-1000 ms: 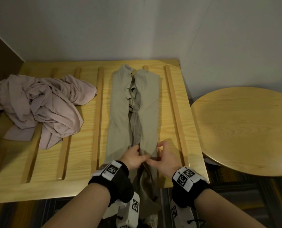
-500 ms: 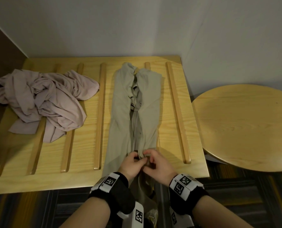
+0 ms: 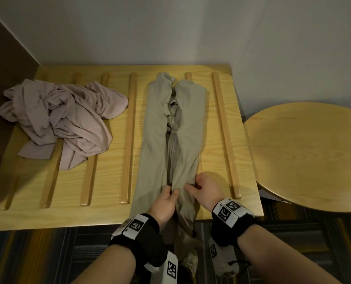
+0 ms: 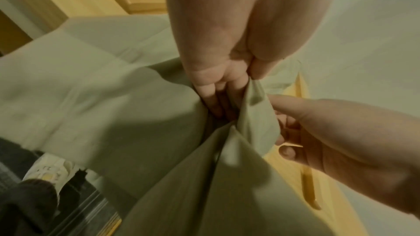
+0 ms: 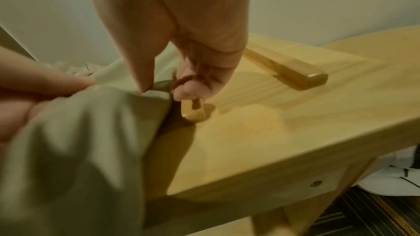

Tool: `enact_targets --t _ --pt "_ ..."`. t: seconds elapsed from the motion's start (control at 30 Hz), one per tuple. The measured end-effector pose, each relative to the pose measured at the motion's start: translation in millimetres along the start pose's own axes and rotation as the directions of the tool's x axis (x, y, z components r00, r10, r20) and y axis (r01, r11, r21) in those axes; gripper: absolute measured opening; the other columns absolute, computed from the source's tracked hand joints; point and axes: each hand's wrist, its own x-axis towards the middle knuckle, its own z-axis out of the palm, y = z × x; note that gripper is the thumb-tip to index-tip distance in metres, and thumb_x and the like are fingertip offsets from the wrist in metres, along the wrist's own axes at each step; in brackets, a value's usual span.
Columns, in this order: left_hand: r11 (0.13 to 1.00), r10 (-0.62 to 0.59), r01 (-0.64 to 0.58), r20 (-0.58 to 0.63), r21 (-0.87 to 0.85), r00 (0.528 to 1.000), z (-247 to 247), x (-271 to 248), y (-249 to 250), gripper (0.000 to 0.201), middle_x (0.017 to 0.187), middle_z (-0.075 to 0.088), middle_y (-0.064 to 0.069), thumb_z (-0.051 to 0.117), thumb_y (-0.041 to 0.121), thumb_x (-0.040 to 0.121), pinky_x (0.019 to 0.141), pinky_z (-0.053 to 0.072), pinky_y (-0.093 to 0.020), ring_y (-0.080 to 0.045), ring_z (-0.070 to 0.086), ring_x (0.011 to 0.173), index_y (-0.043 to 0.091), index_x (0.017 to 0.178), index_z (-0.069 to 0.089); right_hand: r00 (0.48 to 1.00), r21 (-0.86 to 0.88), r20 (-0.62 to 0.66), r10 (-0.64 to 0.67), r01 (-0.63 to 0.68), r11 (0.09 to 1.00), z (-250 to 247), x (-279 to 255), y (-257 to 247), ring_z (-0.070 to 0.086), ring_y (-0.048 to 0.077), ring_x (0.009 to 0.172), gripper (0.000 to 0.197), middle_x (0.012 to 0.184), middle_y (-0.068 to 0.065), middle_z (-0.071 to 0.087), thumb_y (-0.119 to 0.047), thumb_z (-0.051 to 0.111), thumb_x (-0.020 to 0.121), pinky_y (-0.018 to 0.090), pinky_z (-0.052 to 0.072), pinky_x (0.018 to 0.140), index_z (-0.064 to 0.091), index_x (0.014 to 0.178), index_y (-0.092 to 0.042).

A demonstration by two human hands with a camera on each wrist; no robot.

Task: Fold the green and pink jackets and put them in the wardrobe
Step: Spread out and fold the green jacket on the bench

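Note:
The green jacket [image 3: 160, 132] lies lengthwise down the slatted wooden table [image 3: 68, 189], both sides folded in toward its zip, its lower end hanging over the front edge. My left hand [image 3: 166, 198] pinches a fold of the green jacket [image 4: 254, 114] near the front edge. Beside it, my right hand [image 3: 203, 188] curls its fingers on the same bunch of green fabric [image 5: 95, 117], thumb tip pressed into it. The pink jacket [image 3: 63, 119] sits crumpled at the table's back left, untouched.
A round wooden table [image 3: 314, 156] stands close on the right, a little lower. Raised wooden slats [image 3: 223, 132] run front to back across the table. Walls close off the back and right; a dark panel [image 3: 4, 58] rises at the left. Striped carpet lies below.
Both hands stay on the jacket's lower middle; they met over the fabric half a second ago and now sit slightly apart, the right one a bit further right. The head view shifted slightly.

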Motion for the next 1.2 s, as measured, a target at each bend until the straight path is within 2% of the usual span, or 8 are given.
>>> enact_targets --t 0.1,0.27,0.53,0.7,0.9,0.97,1.07,1.2 --pt "0.991 0.048 -0.046 -0.009 0.126 0.999 0.8 0.8 -2.6 0.034 0.117 0.06 -0.011 0.041 0.035 0.098 0.101 0.043 -0.042 -0.023 0.058 0.107 0.011 0.121 0.047 0.998 -0.041 0.032 -0.062 0.064 0.997 -1.8 1.1 -1.0 0.047 0.013 0.073 0.033 0.07 -0.01 0.046 -0.028 0.051 0.094 0.016 0.032 0.05 0.031 0.068 -0.028" --pt "0.983 0.101 -0.112 0.076 0.147 0.992 6.2 -2.2 1.4 0.048 0.114 0.064 0.004 0.074 0.033 0.077 0.098 0.047 -0.032 -0.013 0.06 0.106 0.019 0.118 0.053 0.998 0.003 0.004 -0.069 0.069 0.998 -4.2 5.5 -12.9 0.048 0.017 0.063 0.026 0.067 0.0 0.047 -0.02 0.046 0.096 0.024 0.03 0.051 0.032 0.074 -0.021" --pt "0.956 0.114 -0.108 -0.009 0.272 0.993 -4.4 22.0 30.7 0.036 0.115 0.061 -0.011 0.053 0.029 0.093 0.095 0.047 -0.037 -0.026 0.058 0.107 0.003 0.119 0.052 0.993 0.133 -0.114 -0.027 0.043 0.99 -28.5 33.7 -34.3 0.052 0.021 0.046 0.014 0.064 0.007 0.049 -0.019 0.042 0.098 0.018 0.036 0.031 0.035 0.088 -0.012" --pt "0.993 0.054 -0.053 -0.01 0.105 0.998 3.1 19.4 29.5 0.018 0.082 0.063 0.005 0.066 0.032 0.085 0.059 0.049 -0.016 -0.011 0.062 0.077 0.021 0.091 0.053 0.994 0.116 -0.113 0.009 0.004 0.993 -35.7 37.0 -24.7 0.052 0.011 0.037 0.013 0.072 0.014 0.056 -0.02 0.045 0.096 0.015 0.037 0.029 0.038 0.09 -0.011" --pt "0.997 -0.03 0.016 0.183 0.079 0.983 16.1 2.0 0.0 0.03 0.114 0.067 -0.004 0.071 0.025 0.081 0.095 0.049 -0.032 -0.017 0.063 0.103 0.019 0.109 0.06 0.997 0.184 0.033 0.075 -0.079 0.98 -36.7 16.7 -9.0 0.052 0.017 0.043 0.021 0.058 0.005 0.054 -0.031 0.053 0.092 0.025 0.043 0.041 0.041 0.087 -0.015" --pt "0.996 -0.015 -0.003 0.195 0.091 0.981 18.8 -0.7 -7.5 0.032 0.115 0.066 -0.004 0.064 0.024 0.087 0.092 0.051 -0.034 -0.019 0.063 0.103 0.016 0.117 0.056 0.993 0.12 0.112 0.041 -0.055 0.991 -36.7 7.9 -4.0 0.053 0.013 0.048 0.022 0.062 0.0 0.054 -0.033 0.054 0.092 0.017 0.04 0.04 0.042 0.08 -0.019" --pt "0.999 0.008 -0.015 0.124 0.05 0.992 22.5 -4.4 -15.6 0.026 0.099 0.065 0.0 0.056 0.024 0.091 0.055 0.052 -0.022 -0.014 0.064 0.076 0.023 0.116 0.049 0.962 0.096 0.267 -0.054 0.03 0.995 -32.2 -7.4 1.9 0.052 0.008 0.053 0.024 0.063 -0.002 0.053 -0.031 0.053 0.092 0.01 0.038 0.042 0.05 0.072 -0.017" --pt "0.999 0.05 -0.051 0.109 0.007 0.993 21.9 -9.7 -26.7 0.034 0.099 0.067 0.005 0.07 0.016 0.081 0.087 0.053 -0.026 -0.011 0.065 0.094 0.021 0.111 0.054 0.921 0.046 0.369 -0.124 0.115 0.992 -20.1 -29.5 7.8 0.052 0.005 0.064 0.024 0.067 -0.007 0.057 -0.032 0.055 0.091 0.019 0.042 0.065 0.058 0.07 -0.02"
